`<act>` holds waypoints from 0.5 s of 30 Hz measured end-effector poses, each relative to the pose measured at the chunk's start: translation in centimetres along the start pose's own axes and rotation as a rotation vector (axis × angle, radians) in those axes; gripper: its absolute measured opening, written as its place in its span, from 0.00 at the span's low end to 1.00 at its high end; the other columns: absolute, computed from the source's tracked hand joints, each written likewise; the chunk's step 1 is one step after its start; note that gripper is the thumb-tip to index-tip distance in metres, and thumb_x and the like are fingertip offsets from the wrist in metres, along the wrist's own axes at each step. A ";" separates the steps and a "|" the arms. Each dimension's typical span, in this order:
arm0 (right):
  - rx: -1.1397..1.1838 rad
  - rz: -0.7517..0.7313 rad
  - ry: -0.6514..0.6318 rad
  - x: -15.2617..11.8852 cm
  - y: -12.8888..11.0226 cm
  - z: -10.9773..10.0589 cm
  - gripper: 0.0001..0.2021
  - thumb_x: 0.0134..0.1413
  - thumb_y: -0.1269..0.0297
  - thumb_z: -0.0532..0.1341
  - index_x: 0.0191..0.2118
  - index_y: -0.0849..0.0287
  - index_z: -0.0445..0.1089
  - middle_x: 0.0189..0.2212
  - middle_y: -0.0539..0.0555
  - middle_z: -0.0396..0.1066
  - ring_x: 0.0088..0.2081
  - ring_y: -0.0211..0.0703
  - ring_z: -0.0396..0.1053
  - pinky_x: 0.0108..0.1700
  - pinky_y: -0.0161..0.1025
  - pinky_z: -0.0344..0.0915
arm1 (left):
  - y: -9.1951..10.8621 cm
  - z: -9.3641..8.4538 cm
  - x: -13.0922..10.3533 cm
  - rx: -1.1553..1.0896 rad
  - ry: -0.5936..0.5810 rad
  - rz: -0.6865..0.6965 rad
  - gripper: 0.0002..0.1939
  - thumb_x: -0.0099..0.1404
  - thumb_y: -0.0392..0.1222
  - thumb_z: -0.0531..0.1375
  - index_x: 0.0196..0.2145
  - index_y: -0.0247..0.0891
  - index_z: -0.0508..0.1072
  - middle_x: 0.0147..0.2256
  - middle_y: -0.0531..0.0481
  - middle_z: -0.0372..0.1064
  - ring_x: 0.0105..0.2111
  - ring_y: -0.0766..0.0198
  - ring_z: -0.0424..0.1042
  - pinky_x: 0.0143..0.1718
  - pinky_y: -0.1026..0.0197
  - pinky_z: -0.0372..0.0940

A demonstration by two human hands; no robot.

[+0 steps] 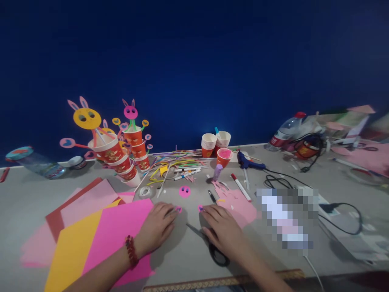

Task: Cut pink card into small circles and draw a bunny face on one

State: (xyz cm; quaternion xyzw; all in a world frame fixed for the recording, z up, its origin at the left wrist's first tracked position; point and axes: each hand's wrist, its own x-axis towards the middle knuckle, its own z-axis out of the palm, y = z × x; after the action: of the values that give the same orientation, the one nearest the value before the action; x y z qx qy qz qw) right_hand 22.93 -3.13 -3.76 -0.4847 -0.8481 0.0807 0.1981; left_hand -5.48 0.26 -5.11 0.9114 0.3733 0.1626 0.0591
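Note:
My left hand (159, 224), a beaded bracelet on its wrist, rests on the table with its fingers apart. Its fingertips touch a small pink paper piece (179, 209) with a blue mark. At the fingertips of my right hand (223, 230) lies a matching pink paper piece (201, 208); these fingers are also spread and low over the table. Partly under the right hand are dark-handled scissors (219, 255), blades pointing toward the left. Between and beyond the hands sits a round magenta paper face (184, 191) with two eyes.
Coloured paper sheets (121, 239) spread out at the left. Behind them stand paper-cup figures (111, 150) with rabbit faces. Markers and pipe cleaners (179, 164) lie at the back middle, near stacked cups (209, 142). A blue glue gun (249, 161) and its cable are at the right.

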 end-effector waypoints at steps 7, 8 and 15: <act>-0.063 0.043 -0.029 0.2 0.1 1.2 0.22 0.56 0.66 0.63 0.57 0.59 0.68 0.52 0.59 0.72 0.53 0.56 0.66 0.55 0.54 0.64 | 0.3 0.4 0.1 0.035 -0.067 -0.063 0.20 0.66 0.43 0.60 0.56 0.43 0.69 0.51 0.42 0.65 0.52 0.49 0.63 0.54 0.44 0.62; -0.072 0.042 -0.026 0.6 0.1 1.3 0.21 0.56 0.66 0.63 0.57 0.58 0.68 0.52 0.59 0.72 0.53 0.56 0.65 0.56 0.53 0.64 | -0.1 0.4 0.3 0.032 -0.061 -0.070 0.20 0.67 0.43 0.60 0.56 0.43 0.69 0.51 0.42 0.65 0.51 0.50 0.63 0.53 0.45 0.63; -0.132 0.018 -0.014 4.7 1.3 2.2 0.20 0.59 0.62 0.64 0.56 0.60 0.69 0.53 0.60 0.71 0.55 0.56 0.64 0.57 0.53 0.61 | -4.0 0.6 2.3 0.082 0.015 -0.095 0.19 0.70 0.44 0.57 0.57 0.46 0.69 0.50 0.43 0.66 0.50 0.52 0.64 0.52 0.47 0.63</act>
State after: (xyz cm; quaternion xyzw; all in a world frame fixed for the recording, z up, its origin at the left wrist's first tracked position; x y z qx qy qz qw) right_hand 20.93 1.66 -4.97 -0.5039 -0.8485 0.0297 0.1592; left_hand -6.40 4.72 -5.99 0.8930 0.4231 0.1510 0.0266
